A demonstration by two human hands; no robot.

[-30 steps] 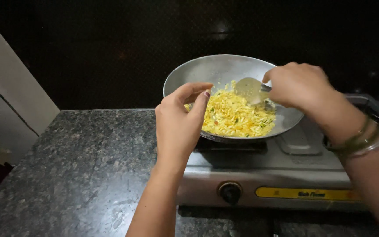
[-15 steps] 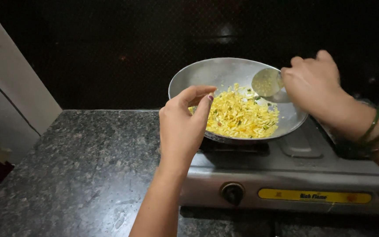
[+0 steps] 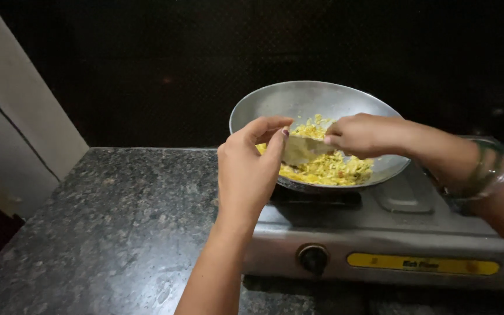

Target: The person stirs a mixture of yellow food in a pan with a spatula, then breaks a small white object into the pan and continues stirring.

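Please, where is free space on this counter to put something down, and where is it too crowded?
The dark stone counter is bare from the pale wall across to the left arm. It is crowded at the stove: the pan of yellow food covers the burner, the left hand is at its rim, and the right hand holds a metal utensil inside.

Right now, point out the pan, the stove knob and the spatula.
pan (image 3: 298, 96), head view, bare inner wall at the back.
stove knob (image 3: 313, 258), head view, centre of the dark dial.
spatula (image 3: 300, 149), head view, flat metal blade over the yellow food.
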